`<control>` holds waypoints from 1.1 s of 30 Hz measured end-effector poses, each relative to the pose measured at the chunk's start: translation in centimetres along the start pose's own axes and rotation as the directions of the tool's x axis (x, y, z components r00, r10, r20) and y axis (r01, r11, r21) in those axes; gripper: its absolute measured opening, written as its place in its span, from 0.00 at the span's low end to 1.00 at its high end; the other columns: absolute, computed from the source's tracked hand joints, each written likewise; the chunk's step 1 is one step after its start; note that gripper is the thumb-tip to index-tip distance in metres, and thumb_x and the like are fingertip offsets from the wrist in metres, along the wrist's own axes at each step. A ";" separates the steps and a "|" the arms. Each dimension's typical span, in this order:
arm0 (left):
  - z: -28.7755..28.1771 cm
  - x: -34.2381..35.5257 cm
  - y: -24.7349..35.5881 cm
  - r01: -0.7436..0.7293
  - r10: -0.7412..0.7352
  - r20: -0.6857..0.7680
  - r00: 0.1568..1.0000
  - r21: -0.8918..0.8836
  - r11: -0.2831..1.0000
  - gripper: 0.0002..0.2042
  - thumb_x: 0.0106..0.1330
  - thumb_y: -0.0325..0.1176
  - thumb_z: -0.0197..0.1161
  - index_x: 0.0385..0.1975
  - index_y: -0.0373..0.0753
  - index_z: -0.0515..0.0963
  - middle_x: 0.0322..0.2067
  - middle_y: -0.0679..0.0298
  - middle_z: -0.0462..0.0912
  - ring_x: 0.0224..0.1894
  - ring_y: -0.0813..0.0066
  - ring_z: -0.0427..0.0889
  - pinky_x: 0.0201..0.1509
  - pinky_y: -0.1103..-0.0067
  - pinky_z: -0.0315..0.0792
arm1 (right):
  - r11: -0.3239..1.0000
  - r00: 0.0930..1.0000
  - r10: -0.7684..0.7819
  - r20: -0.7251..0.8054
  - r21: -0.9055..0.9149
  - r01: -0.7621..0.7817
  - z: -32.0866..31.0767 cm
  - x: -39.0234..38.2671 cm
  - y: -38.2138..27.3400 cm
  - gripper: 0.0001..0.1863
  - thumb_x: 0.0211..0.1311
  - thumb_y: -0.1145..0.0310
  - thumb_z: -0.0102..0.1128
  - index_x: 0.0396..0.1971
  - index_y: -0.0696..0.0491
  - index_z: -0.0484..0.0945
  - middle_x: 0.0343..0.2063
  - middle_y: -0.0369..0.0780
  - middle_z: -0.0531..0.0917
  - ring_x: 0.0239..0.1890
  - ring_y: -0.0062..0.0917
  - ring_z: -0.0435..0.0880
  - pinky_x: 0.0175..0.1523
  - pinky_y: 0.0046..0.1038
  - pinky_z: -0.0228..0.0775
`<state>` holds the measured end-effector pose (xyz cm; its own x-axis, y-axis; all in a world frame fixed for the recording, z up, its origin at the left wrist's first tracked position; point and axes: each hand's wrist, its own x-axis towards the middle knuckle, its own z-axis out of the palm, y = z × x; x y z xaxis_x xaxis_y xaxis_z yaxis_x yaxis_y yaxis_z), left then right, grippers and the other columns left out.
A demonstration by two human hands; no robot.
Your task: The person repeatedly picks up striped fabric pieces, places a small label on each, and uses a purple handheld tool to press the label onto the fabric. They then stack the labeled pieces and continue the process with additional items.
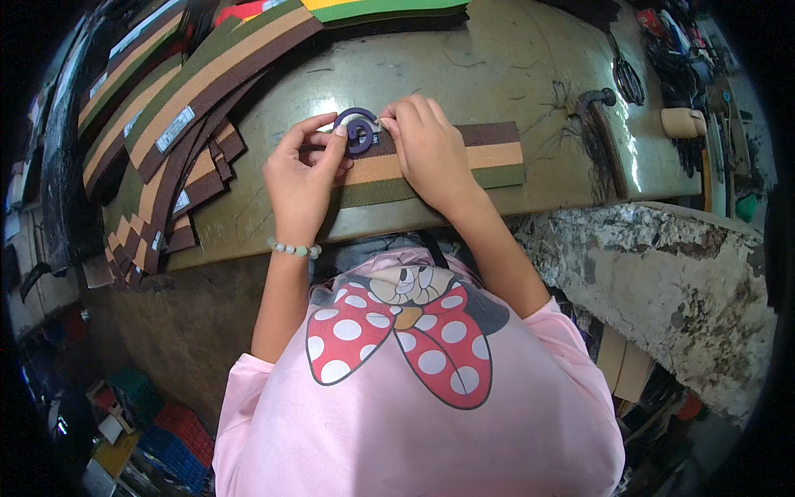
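Note:
Between its thumb and fingers my left hand (306,170) grips a dark purple curled ring (369,137), with a pale band along its upper edge. My right hand (426,149) is closed in a pinch just to the right of the ring; whatever its fingertips hold, if anything, is too small to tell. Under both hands lies a striped woven strap (493,156), brown, tan and olive green, flat near the table's front edge. A small label shows on the strap beside the ring, partly covered by it and my fingers.
Similar striped straps (199,112) with white labels lie fanned in piles at the left. Brighter green and yellow straps (389,10) lie at the back. Dark loose threads (592,153) hang at the right of the worktable (422,66). Crates (178,435) stand below left.

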<state>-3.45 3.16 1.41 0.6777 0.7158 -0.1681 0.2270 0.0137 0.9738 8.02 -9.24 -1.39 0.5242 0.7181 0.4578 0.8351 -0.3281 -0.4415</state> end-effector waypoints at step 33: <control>-0.3 0.3 0.0 0.028 -0.026 0.033 0.999 -0.073 0.997 0.12 0.62 0.28 0.68 0.44 0.32 0.82 0.26 0.69 0.81 0.23 0.87 0.78 0.25 0.88 0.71 | 0.994 0.999 0.042 -0.016 0.102 -0.040 -1.1 -0.1 -0.2 0.05 0.65 0.72 0.57 0.37 0.57 0.74 0.35 0.43 0.77 0.40 0.40 0.78 0.43 0.37 0.72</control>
<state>-3.45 3.59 1.36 0.6943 0.6919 -0.1980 0.1941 0.0850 0.9773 7.98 -9.87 -0.52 0.5614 0.6937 0.4513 0.7919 -0.2922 -0.5361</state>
